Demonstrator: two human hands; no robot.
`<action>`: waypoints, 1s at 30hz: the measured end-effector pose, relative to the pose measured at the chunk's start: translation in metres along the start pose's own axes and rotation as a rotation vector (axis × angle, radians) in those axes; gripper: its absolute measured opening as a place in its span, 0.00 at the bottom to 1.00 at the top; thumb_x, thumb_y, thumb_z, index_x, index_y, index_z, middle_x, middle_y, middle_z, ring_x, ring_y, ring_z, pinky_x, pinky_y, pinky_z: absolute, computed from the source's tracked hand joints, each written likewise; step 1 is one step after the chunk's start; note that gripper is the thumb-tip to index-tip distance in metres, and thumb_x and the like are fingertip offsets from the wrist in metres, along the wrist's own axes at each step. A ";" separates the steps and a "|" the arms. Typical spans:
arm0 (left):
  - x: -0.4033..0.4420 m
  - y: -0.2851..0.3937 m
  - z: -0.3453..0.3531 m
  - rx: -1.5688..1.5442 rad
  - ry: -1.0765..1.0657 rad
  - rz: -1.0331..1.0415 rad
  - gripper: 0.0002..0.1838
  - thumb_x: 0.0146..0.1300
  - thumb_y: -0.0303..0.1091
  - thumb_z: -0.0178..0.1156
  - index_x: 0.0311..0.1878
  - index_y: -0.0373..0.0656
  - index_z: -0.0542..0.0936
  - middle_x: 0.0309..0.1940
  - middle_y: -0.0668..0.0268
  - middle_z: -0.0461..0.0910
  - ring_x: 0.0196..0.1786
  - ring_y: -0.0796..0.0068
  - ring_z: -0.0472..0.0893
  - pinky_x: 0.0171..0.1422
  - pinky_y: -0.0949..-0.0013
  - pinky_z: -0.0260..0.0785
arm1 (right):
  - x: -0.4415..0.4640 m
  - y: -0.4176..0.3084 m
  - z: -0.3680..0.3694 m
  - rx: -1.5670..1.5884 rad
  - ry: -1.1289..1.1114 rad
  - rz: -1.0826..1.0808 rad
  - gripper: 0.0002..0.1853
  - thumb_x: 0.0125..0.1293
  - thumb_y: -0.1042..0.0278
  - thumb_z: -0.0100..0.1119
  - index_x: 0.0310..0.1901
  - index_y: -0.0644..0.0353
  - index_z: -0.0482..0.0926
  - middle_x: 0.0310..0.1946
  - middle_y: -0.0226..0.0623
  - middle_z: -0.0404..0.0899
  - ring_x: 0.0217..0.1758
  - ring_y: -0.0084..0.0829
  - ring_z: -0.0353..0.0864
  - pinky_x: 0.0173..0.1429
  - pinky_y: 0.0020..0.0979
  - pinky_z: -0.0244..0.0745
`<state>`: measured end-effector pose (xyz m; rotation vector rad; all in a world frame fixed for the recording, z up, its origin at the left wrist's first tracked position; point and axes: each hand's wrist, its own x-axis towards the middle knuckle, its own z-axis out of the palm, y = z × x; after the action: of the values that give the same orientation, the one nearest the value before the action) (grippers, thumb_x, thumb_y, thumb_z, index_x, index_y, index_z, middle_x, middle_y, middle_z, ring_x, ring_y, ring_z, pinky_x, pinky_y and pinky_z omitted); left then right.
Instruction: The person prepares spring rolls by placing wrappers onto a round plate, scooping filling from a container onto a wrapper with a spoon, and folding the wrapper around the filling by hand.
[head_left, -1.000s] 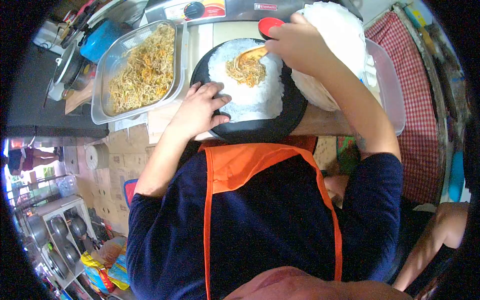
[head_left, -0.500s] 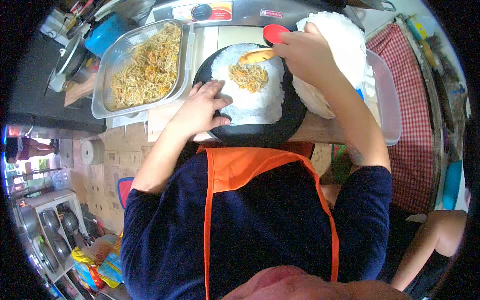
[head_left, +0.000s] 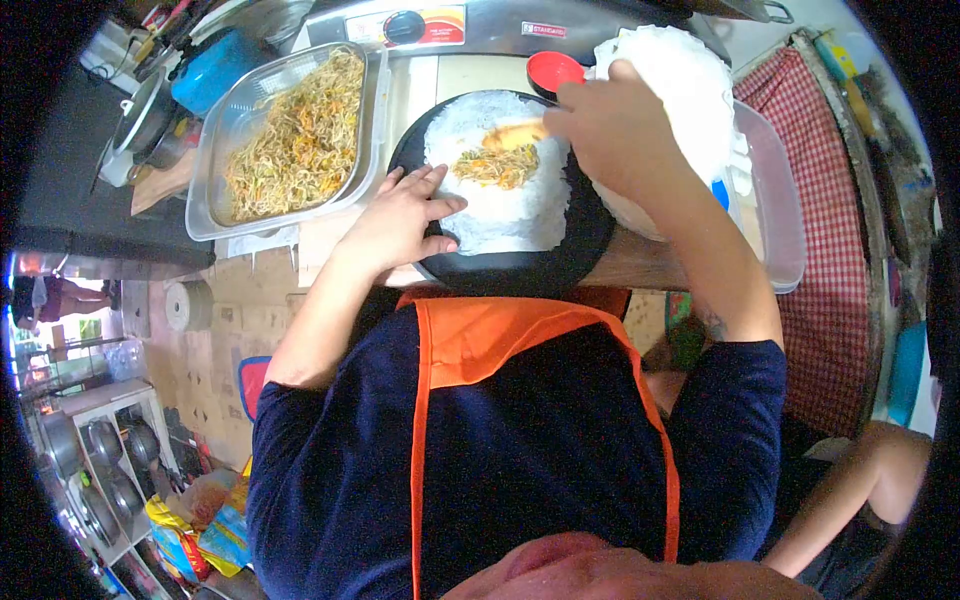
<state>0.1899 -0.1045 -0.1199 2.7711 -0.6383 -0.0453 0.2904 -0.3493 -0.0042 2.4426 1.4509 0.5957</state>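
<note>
A thin white wrapper [head_left: 520,220] lies on a round black plate [head_left: 590,235], with a heap of cooked bean sprouts and vegetable strips [head_left: 496,167] on its upper middle. My left hand [head_left: 400,220] rests at the wrapper's left edge, fingers spread and empty. Over the upper right side, my right hand [head_left: 615,125] is closed on a tan, blurred utensil [head_left: 515,136] that looks like a wooden spoon. Its broad end sits on the wrapper just above the heap; the handle is hidden by my fingers. A small red bowl [head_left: 555,72] stands just beyond this hand.
At left stands a clear plastic tub [head_left: 205,222] of the same sprout mix. A stack of white wrappers [head_left: 680,90] sits at right over another clear container [head_left: 785,220]. A stove front [head_left: 480,25] borders the back. Another person's arm [head_left: 850,490] shows at lower right.
My right hand has brought the tan utensil a little down toward the filling, and the heap looks slightly flatter. My left hand stays in place.
</note>
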 end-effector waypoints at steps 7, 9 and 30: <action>-0.001 -0.003 0.001 0.012 0.002 0.030 0.30 0.46 0.49 0.69 0.56 0.56 0.78 0.67 0.51 0.63 0.68 0.48 0.64 0.71 0.45 0.52 | -0.006 0.002 -0.003 -0.005 -0.083 0.128 0.07 0.55 0.69 0.54 0.31 0.48 0.81 0.29 0.31 0.79 0.36 0.30 0.81 0.47 0.36 0.65; -0.001 -0.003 0.002 0.007 0.002 0.028 0.30 0.47 0.49 0.69 0.57 0.57 0.77 0.67 0.51 0.63 0.68 0.49 0.64 0.71 0.44 0.52 | -0.005 -0.001 0.003 -0.030 -0.078 0.202 0.07 0.54 0.71 0.54 0.32 0.48 0.80 0.31 0.31 0.78 0.37 0.29 0.81 0.46 0.35 0.63; -0.001 -0.005 0.005 0.012 0.000 0.018 0.32 0.46 0.49 0.69 0.57 0.58 0.77 0.67 0.52 0.64 0.69 0.48 0.63 0.72 0.47 0.51 | 0.008 -0.010 0.022 -0.077 -0.075 0.131 0.06 0.56 0.68 0.53 0.31 0.50 0.81 0.29 0.31 0.79 0.34 0.30 0.81 0.43 0.36 0.66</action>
<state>0.1905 -0.1005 -0.1261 2.7761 -0.6655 -0.0383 0.2960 -0.3371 -0.0261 2.4847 1.2244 0.5687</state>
